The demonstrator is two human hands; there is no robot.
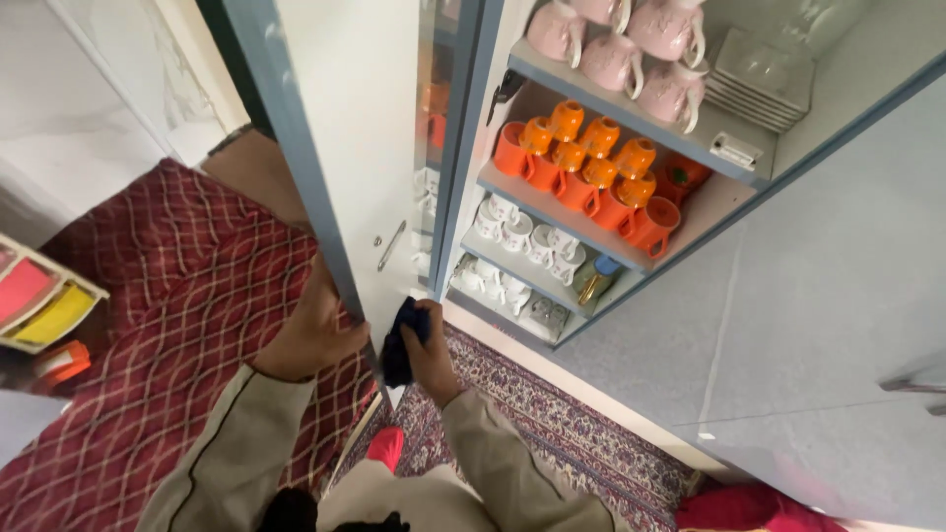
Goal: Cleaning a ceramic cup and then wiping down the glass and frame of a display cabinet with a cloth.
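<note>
Open cabinet door edge gripped by left hand, dark cloth clutched in right hand against door's lower inner face, orange cups shelved, patterned carpet spread below.

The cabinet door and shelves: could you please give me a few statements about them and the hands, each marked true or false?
1. The right hand holds a dark cloth against the open cabinet door. True.
2. The left hand hangs free, away from the door. False: it grips the door's lower edge.
3. The orange cups stand on the shelf below the pink cups. True.
4. The white cups fill the top shelf. False: they sit on the lower shelves, under the orange ones.
5. A patterned rug lies on the floor before the cabinet. True.
</note>
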